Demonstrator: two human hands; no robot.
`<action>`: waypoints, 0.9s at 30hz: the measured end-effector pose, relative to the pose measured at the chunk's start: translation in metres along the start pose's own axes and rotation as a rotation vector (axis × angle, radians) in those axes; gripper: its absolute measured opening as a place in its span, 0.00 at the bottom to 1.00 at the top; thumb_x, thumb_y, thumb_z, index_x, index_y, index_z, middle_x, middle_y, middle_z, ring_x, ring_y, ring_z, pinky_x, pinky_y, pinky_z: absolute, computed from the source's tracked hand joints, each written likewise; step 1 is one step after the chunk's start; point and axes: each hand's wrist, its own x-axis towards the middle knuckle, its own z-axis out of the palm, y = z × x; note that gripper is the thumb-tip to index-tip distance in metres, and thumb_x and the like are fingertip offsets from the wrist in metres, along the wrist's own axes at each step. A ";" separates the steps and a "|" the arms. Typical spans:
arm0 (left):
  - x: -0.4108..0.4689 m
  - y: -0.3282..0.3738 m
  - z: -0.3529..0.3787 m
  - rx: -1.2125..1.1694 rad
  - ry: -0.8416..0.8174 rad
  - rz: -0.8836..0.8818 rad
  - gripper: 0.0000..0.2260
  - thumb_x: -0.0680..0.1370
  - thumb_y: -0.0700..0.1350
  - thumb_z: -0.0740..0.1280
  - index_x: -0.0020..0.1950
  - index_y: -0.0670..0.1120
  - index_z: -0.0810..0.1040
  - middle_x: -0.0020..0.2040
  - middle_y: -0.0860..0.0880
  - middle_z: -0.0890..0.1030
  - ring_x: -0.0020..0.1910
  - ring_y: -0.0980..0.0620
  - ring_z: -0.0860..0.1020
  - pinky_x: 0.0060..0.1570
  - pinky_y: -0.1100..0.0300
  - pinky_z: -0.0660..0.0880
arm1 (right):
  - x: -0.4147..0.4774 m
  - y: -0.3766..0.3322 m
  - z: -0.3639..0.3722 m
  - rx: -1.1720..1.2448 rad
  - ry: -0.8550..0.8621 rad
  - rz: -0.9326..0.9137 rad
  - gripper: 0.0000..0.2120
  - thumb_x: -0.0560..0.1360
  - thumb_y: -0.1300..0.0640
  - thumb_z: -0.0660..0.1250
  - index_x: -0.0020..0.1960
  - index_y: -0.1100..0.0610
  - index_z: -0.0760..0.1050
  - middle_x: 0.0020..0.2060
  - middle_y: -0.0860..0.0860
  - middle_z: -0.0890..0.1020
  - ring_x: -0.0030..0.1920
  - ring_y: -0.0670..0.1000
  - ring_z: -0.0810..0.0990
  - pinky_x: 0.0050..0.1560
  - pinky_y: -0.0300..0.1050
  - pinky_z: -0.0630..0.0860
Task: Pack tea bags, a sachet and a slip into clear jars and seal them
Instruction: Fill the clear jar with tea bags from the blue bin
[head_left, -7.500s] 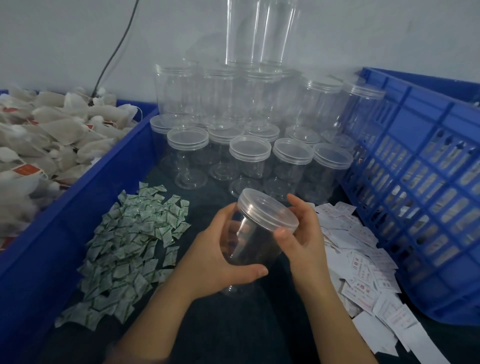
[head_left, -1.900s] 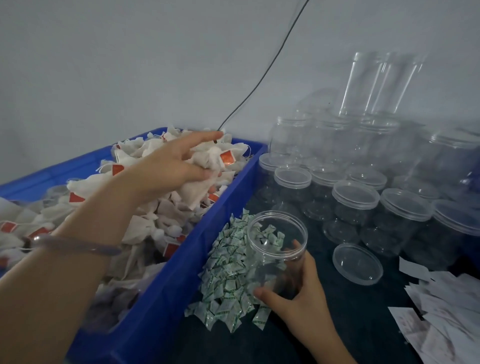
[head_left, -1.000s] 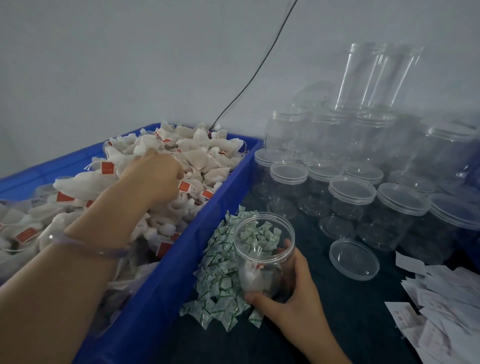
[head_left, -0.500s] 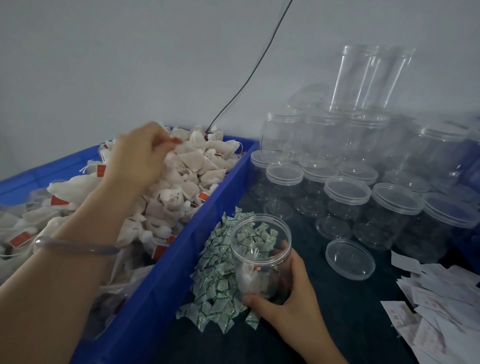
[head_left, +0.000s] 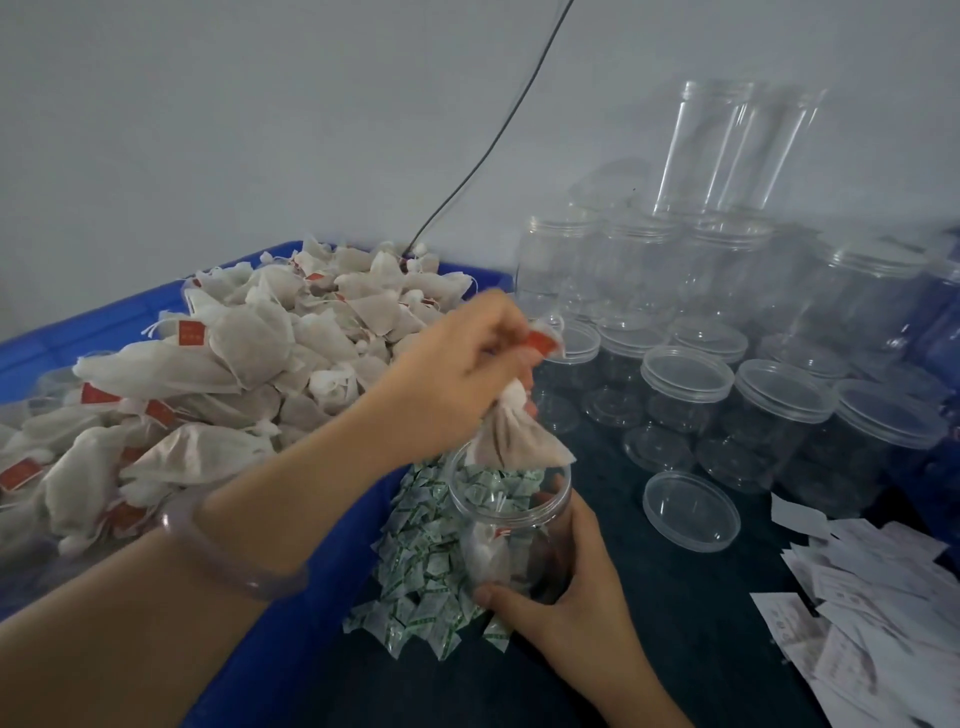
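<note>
My left hand (head_left: 457, 379) grips a white tea bag (head_left: 511, 434) with a red tag and holds it just above the mouth of an open clear jar (head_left: 506, 525). My right hand (head_left: 566, 603) wraps around the lower part of that jar and steadies it on the dark table. One tea bag lies inside the jar. The jar's lid (head_left: 691, 512) lies upside down on the table to the right. A pile of green-and-white sachets (head_left: 421, 561) sits left of the jar. White printed slips (head_left: 872, 587) are spread at the right.
A blue crate (head_left: 322, 545) heaped with tea bags (head_left: 234, 374) fills the left. Several lidded clear jars (head_left: 727, 395) stand behind, with more stacked against the wall. A black cable (head_left: 493, 140) runs up the wall. A blue crate's corner (head_left: 950, 322) shows at the far right.
My left hand has lifted a tea bag out of the crate pile and carried it right, over the jar's mouth. My right hand still holds the jar.
</note>
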 end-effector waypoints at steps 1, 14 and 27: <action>-0.001 -0.003 0.002 0.156 -0.061 0.046 0.03 0.80 0.45 0.63 0.48 0.47 0.74 0.37 0.51 0.81 0.34 0.54 0.78 0.37 0.58 0.77 | 0.000 0.000 0.000 0.005 0.003 0.002 0.50 0.58 0.51 0.82 0.73 0.41 0.61 0.67 0.38 0.73 0.67 0.41 0.72 0.60 0.35 0.74; 0.003 -0.017 -0.014 0.441 -0.093 0.022 0.06 0.77 0.41 0.67 0.51 0.49 0.82 0.43 0.62 0.79 0.45 0.68 0.76 0.47 0.76 0.71 | -0.001 -0.003 -0.002 -0.002 0.026 0.010 0.49 0.57 0.53 0.82 0.72 0.41 0.62 0.65 0.39 0.76 0.65 0.42 0.75 0.63 0.44 0.75; 0.013 -0.075 -0.066 1.230 -0.168 -0.443 0.14 0.78 0.53 0.62 0.61 0.51 0.78 0.60 0.47 0.78 0.58 0.46 0.74 0.59 0.50 0.70 | -0.003 -0.001 -0.001 0.035 -0.017 -0.003 0.48 0.58 0.53 0.82 0.72 0.40 0.62 0.65 0.38 0.75 0.64 0.42 0.75 0.58 0.34 0.75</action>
